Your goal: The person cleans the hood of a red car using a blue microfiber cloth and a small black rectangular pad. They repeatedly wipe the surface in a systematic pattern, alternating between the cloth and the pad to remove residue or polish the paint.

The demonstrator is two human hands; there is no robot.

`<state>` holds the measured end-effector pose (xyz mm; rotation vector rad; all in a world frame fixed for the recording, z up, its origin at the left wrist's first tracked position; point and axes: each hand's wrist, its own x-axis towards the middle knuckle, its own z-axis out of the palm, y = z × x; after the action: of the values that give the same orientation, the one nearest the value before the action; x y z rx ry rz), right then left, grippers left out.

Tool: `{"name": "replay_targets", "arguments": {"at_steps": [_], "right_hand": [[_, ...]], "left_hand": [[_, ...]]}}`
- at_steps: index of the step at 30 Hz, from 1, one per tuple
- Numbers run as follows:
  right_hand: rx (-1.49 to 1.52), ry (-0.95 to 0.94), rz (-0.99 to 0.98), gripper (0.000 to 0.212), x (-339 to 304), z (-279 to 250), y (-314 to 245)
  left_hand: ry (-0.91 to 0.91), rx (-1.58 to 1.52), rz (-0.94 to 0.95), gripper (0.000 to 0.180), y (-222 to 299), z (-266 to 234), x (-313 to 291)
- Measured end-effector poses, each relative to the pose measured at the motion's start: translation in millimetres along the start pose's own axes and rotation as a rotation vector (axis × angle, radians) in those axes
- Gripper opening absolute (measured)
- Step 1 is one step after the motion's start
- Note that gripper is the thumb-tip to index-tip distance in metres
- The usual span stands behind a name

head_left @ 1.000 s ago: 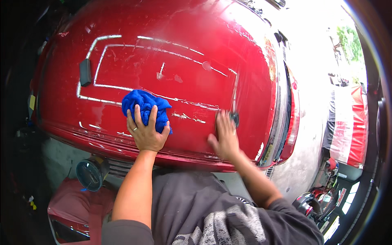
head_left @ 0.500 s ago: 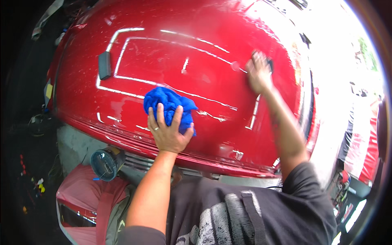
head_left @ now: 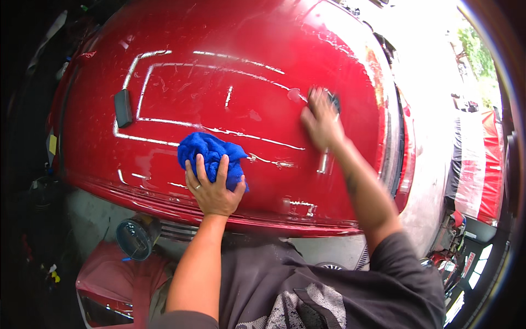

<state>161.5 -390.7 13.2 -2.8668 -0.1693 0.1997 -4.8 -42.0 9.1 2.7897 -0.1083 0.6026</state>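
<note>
A glossy red car panel (head_left: 192,93) spreads out before me, crossed by white light reflections. My left hand (head_left: 215,193), a ring on one finger, presses a crumpled blue cloth (head_left: 205,147) against the panel's near part, fingers apart over it. Further right, my right hand (head_left: 322,122) is slightly blurred and bears down on a small dark pad (head_left: 333,101); the palm hides most of that pad. On the panel's left side lies a dark grey rectangular block (head_left: 123,108), touched by neither hand.
Below the panel's near edge stands a dark round bucket (head_left: 134,239), beside something under a maroon cover (head_left: 112,263). A red, white and black covered object (head_left: 474,164) stands at the right. Assorted clutter (head_left: 449,257) lies near it.
My right hand has slid the dark pad nearer to me and somewhat left. The left hand keeps its place on the blue cloth; the whole view has shifted a little.
</note>
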Motion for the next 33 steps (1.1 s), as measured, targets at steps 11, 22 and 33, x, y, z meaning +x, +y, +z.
{"name": "replay_targets", "arguments": {"at_steps": [11,22,33], "right_hand": [[-0.075,0.136,0.106,0.098,93.6,-1.7,-0.6],[0.016,-0.241,-0.202,0.096,-245.0,16.5,-73.2],[0.019,0.147,0.135,0.100,244.3,-35.8,91.8]], "left_hand": [[0.024,-0.004,0.038,0.080,0.3,1.0,2.4],[0.000,0.018,0.003,0.083,9.7,6.7,6.0],[0.031,-0.069,0.080,0.078,12.6,0.0,10.8]]}}
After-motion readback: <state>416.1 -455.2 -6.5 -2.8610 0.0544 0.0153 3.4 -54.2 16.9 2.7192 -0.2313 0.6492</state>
